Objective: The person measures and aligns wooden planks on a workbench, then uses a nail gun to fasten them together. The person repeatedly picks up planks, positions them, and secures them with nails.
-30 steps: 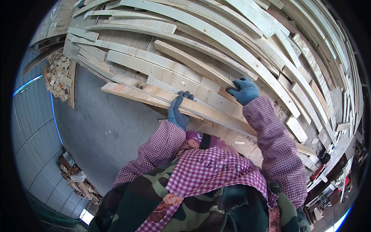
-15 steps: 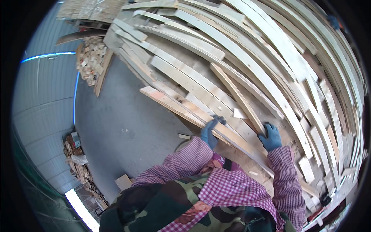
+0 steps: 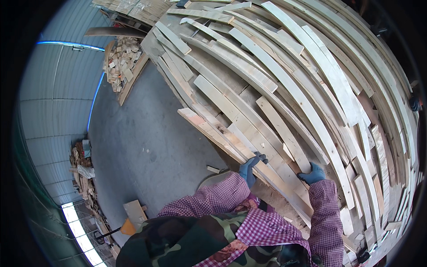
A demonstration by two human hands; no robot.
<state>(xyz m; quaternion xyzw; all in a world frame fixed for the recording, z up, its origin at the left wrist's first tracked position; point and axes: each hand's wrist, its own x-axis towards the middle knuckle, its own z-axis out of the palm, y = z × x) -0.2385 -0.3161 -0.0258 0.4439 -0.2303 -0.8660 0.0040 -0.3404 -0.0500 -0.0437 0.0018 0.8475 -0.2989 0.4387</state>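
Note:
My left hand, in a blue-grey glove, is wrapped over a long narrow wooden board at the near edge of the lumber. This board has a pinkish patch towards its far end. To the right, my gloved right hand grips the near end of a shorter pale board. That board slants away from me over the other planks, its broad face up. A small wood offcut sits beside it. My right thumb shows at the board's end; the other fingers are partly hidden.
Many long planks lie spread ahead and to the right. A heap of small wood blocks stands far left behind a leaning board. Scrap wood lines the corrugated wall. Grey floor stretches between.
The shorter board in my right hand has turned from its narrow edge to show its broad face. My left hand keeps its hold on the long board. The whole view has shifted slightly.

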